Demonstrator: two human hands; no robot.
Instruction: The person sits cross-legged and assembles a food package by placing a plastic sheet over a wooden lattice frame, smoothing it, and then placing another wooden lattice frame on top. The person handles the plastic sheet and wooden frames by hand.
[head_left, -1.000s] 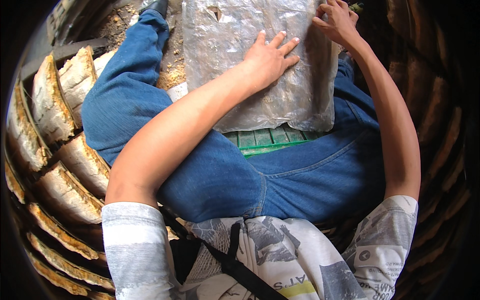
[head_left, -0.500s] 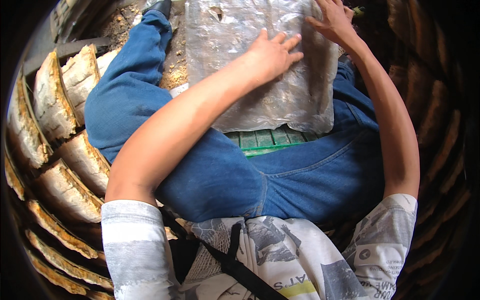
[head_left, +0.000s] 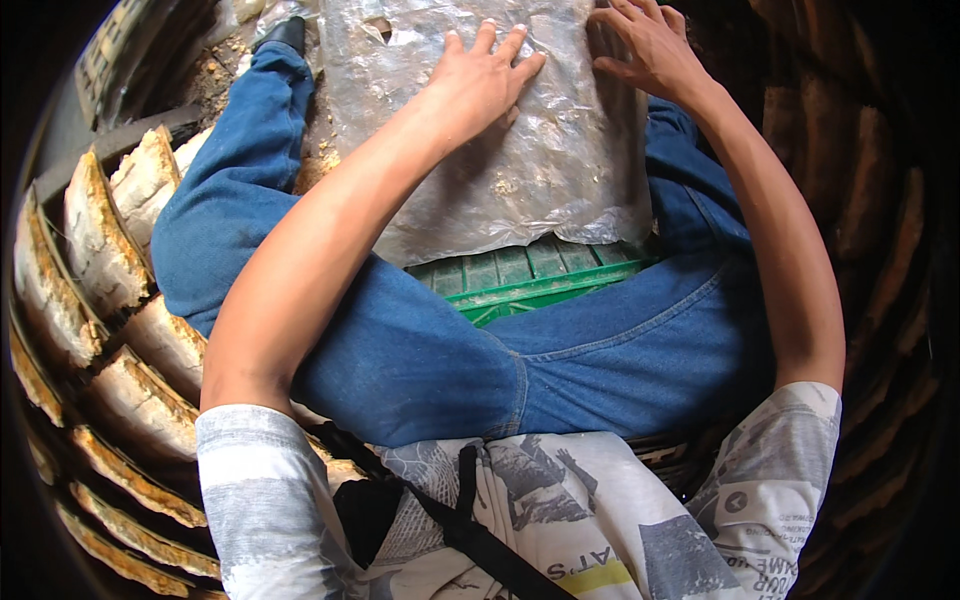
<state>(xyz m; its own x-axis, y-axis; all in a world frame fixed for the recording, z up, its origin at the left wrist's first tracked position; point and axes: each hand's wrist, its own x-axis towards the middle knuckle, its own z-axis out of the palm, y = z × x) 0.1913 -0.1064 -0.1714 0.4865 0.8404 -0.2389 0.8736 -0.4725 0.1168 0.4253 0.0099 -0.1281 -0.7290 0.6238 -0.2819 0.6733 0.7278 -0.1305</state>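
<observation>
A cloudy clear plastic sheet (head_left: 540,165), wrinkled and specked with crumbs, lies over a green slatted crate (head_left: 550,275) between my legs. Flat on the sheet's upper middle rests my left hand (head_left: 475,85), fingers spread. My right hand (head_left: 655,50) is at the sheet's far right edge, with its fingers apart and slightly bent; neither hand grips anything that I can see. A small torn hole (head_left: 378,32) shows near the sheet's far left. Whatever lies beneath the plastic is hidden.
Pale, rough-edged slabs (head_left: 105,235) stand in curved rows at my left. More brown slabs (head_left: 865,190) line the dark right side. My jeans-clad legs (head_left: 400,350) flank the crate. Yellowish crumbs (head_left: 318,165) litter the ground by my left leg.
My left hand has slid left and slightly farther away across the plastic. The sheet sits farther left in view, and more of the green crate's near edge shows. My right hand stays by the sheet's edge.
</observation>
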